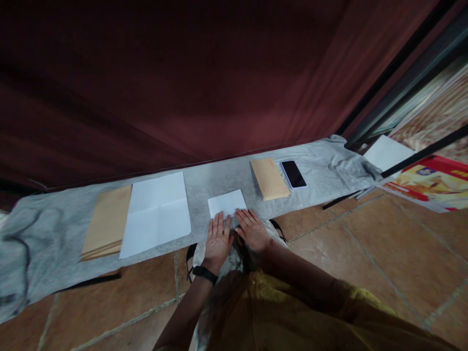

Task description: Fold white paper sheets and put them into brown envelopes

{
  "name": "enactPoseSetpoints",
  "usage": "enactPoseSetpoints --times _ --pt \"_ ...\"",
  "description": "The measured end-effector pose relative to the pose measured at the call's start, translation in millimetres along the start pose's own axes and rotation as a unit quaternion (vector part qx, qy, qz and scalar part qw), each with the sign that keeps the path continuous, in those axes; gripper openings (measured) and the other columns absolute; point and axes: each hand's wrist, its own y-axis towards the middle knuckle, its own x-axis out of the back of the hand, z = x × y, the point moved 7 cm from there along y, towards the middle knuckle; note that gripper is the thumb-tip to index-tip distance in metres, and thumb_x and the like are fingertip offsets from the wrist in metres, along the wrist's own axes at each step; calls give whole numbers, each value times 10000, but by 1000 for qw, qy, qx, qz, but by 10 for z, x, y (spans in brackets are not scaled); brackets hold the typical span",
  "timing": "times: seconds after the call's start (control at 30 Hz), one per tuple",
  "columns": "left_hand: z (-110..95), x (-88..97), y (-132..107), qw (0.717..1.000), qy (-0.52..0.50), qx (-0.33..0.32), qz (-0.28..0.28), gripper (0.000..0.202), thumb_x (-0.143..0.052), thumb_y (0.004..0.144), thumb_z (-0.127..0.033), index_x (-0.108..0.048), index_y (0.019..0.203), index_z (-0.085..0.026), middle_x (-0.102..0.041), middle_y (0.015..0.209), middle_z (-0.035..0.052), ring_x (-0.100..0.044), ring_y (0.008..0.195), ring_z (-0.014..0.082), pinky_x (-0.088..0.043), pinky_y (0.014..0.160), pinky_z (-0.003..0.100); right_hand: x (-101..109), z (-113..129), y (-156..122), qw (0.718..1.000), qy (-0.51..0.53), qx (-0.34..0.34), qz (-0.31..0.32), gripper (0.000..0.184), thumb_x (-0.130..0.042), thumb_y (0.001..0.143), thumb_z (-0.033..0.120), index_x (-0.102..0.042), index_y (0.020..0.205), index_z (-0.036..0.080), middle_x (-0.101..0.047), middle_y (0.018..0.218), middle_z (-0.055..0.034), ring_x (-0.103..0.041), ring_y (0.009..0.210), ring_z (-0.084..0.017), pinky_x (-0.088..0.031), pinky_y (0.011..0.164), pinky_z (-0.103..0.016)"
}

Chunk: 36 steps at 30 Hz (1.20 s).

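Observation:
A small folded sheet of white paper (227, 201) lies on the grey cloth, close to its front edge. Both hands rest on the near side of this paper. My left hand (218, 241), with a black band on the wrist, lies flat with its fingers stretched out. Beside it, my right hand (252, 230) is flat too, fingertips on the paper's near right corner. Left of the hands is a larger white sheet (157, 214) with a crease across it. Partly beside that sheet lies a stack of brown envelopes (107, 219).
The grey cloth (219, 173) covers a long narrow surface. A smaller stack of brown envelopes (269, 179) and a phone (293, 174) lie to the right. Behind hangs a dark red curtain (219, 97). A red and yellow printed box (431, 183) stands on the tiled floor (347, 253).

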Motion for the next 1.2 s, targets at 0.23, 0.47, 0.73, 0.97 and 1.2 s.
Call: enactPoseSetpoints --times 0.23,0.47,0.73,0.97,1.2 --pt "-21 -7 -8 1000 10 -4 -10 647 -499 954 -334 -330 1541 -122 -261 1625 227 -233 1518 339 -275 1208 551 -22 -120 -77 1000 -2 -7 -15 541 -367 1050 369 -414 1509 86 -391 1580 -143 -354 1465 -256 -231 1236 -482" --pt "-22 -9 -3 1000 5 -3 -18 651 -494 963 -370 -328 1541 -121 -273 1624 222 -228 1520 344 -272 1206 555 55 -300 -133 996 66 -26 -63 508 -370 1047 336 -430 1498 111 -463 1533 -146 -391 1435 -268 -320 1194 -504" --pt "-23 -36 -10 1000 10 -8 -14 683 -495 960 -368 -283 1556 -113 -242 1629 242 -195 1526 356 -256 1208 557 184 -548 -132 988 101 -78 -87 443 -381 1039 297 -520 1431 146 -497 1494 -141 -425 1386 -267 -395 1131 -491" --pt "-13 -67 -11 1000 9 -9 -20 676 -466 965 -371 -268 1560 -116 -215 1639 237 -169 1533 345 -259 1203 569 156 -426 -193 998 22 -42 -51 440 -413 1035 297 -535 1429 144 -498 1511 -112 -425 1388 -286 -318 1176 -494" --pt "-24 -28 -9 1000 3 -6 -16 674 -477 957 -352 -278 1557 -114 -214 1637 237 -177 1533 339 -259 1203 577 204 -462 -195 999 -10 -25 -25 431 -424 1036 306 -533 1431 171 -471 1530 -129 -426 1398 -285 -292 1183 -523"
